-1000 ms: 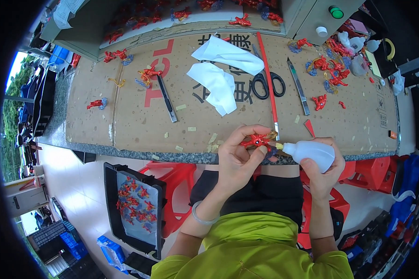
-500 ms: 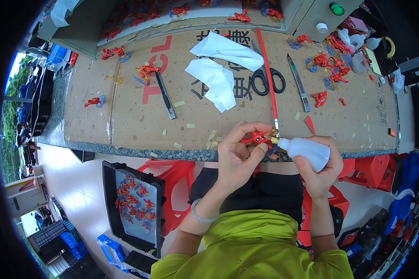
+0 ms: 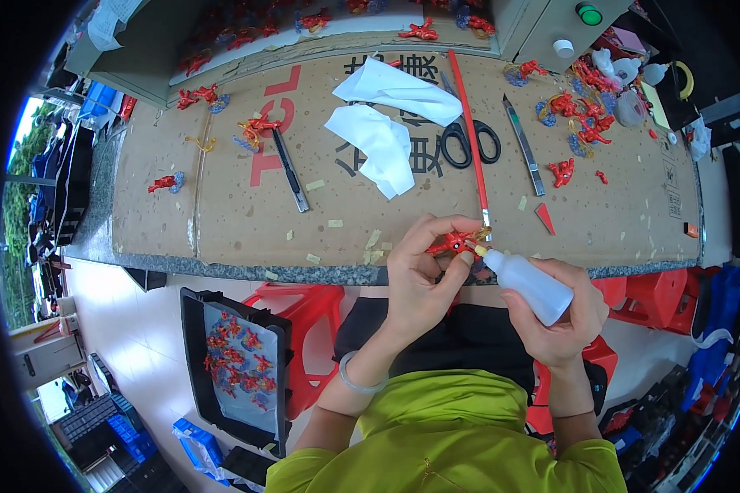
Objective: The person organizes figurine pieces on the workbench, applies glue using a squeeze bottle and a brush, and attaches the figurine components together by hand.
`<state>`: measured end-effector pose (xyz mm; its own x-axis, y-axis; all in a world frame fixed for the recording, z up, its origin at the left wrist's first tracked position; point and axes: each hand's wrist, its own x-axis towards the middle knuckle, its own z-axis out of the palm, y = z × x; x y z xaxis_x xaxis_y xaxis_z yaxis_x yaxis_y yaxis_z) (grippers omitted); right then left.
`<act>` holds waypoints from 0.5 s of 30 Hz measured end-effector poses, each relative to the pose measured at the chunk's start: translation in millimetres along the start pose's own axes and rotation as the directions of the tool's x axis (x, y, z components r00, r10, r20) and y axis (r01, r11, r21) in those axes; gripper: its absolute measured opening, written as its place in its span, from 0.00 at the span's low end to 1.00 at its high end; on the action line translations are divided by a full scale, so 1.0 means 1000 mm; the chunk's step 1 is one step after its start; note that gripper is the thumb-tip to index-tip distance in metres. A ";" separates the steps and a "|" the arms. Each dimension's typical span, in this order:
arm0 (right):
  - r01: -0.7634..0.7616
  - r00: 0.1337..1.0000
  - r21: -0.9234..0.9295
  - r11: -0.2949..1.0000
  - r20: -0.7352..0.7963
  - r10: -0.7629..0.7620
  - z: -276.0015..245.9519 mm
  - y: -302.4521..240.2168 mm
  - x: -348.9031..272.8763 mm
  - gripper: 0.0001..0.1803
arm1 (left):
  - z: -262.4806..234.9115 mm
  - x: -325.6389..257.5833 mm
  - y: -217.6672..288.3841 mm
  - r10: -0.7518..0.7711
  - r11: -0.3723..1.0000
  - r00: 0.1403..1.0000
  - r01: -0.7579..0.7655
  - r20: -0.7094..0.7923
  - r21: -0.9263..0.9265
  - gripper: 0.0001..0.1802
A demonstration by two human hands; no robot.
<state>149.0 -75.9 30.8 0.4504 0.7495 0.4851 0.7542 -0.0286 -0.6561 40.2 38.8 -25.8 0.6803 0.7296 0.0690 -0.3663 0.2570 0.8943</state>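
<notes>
Just over the front edge of the table, my left hand (image 3: 422,267) pinches a small red figurine (image 3: 450,244) with a translucent amber part at its right end. My right hand (image 3: 563,316) is wrapped round a white squeeze bottle (image 3: 532,287), tilted so its yellowish nozzle points up and left. The nozzle tip is at the figurine, close to my left thumb; whether they touch I cannot tell. Beyond my hands lies a long red-handled brush (image 3: 471,123), its tip near the figurine. Part of the figurine is hidden by my fingers.
On the cardboard-covered table (image 3: 247,214) lie black scissors (image 3: 455,146), a utility knife (image 3: 290,168), a metal blade tool (image 3: 523,144) and white cloths (image 3: 382,144). More red figurines (image 3: 580,115) are piled at the right. A black tray (image 3: 191,349) of figurines stands lower left, beside a red stool (image 3: 308,329).
My right hand has tipped the bottle to a steeper angle, its base swinging down and its nozzle shifting slightly left. My left hand and the figurine stay nearly still.
</notes>
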 end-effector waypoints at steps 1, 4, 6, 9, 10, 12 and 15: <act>0.013 1.000 -0.017 1.000 0.004 -0.012 0.000 -0.002 0.001 0.21 | 0.000 0.000 0.000 0.000 1.000 1.000 0.000 0.001 0.000 0.16; 0.013 1.000 -0.025 1.000 0.012 -0.013 -0.001 -0.003 0.003 0.20 | -0.001 0.000 0.001 -0.005 1.000 1.000 0.005 0.008 0.012 0.16; 0.002 1.000 -0.015 1.000 0.015 -0.002 -0.002 -0.002 0.003 0.20 | -0.001 0.000 0.000 -0.009 1.000 1.000 0.009 0.008 -0.008 0.16; -0.053 0.999 0.036 0.998 0.000 0.054 -0.002 -0.002 0.004 0.19 | -0.001 0.000 0.002 0.006 1.000 1.000 -0.007 0.010 0.030 0.15; -0.066 0.998 0.049 0.997 0.010 0.066 -0.002 -0.002 0.005 0.19 | -0.002 0.000 0.002 0.008 0.999 1.000 -0.008 0.011 0.031 0.15; -0.078 0.997 0.063 0.995 0.018 0.077 -0.004 0.000 0.002 0.18 | -0.005 0.000 0.001 0.050 0.998 0.998 -0.051 0.034 0.029 0.18; -0.196 0.980 0.222 0.955 0.027 0.195 -0.021 0.018 -0.007 0.19 | -0.002 0.001 0.007 -0.067 0.979 0.998 0.061 -0.023 -0.194 0.22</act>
<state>169.7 -95.1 27.4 0.5754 0.7474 0.3320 0.5258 -0.0272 -0.8502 36.7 42.3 -20.1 0.6887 0.7250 -0.0008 -0.4400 0.4189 0.7943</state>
